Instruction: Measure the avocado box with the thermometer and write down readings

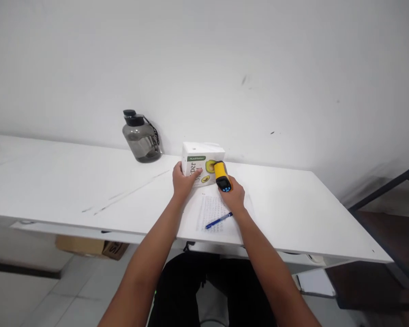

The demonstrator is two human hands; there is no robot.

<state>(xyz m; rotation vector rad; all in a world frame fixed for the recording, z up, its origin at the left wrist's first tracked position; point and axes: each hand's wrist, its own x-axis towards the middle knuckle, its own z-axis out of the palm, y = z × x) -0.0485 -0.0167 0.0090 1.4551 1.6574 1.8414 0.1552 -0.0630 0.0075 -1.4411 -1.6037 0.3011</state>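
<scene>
My left hand [184, 179] grips the left side of a white carton [197, 166] with avocado pictures and a green label strip, its thumb across the front. The carton stands on the white table near the wall, slightly turned. In my right hand [233, 193] is a yellow-and-black infrared thermometer [221, 175], its small dark screen and blue buttons facing me. Its front end is close against the carton's front; whether they touch I cannot tell. A printed sheet [207, 209] lies below my hands, and a blue pen [218, 220] rests across it.
A grey see-through water jug [141, 143] with a black lid stands by the wall to the left. The white table [71, 181] runs along the wall [204, 68]. A cardboard box [85, 246] sits under the table, and a dark metal-framed rack [388, 227] is at the right.
</scene>
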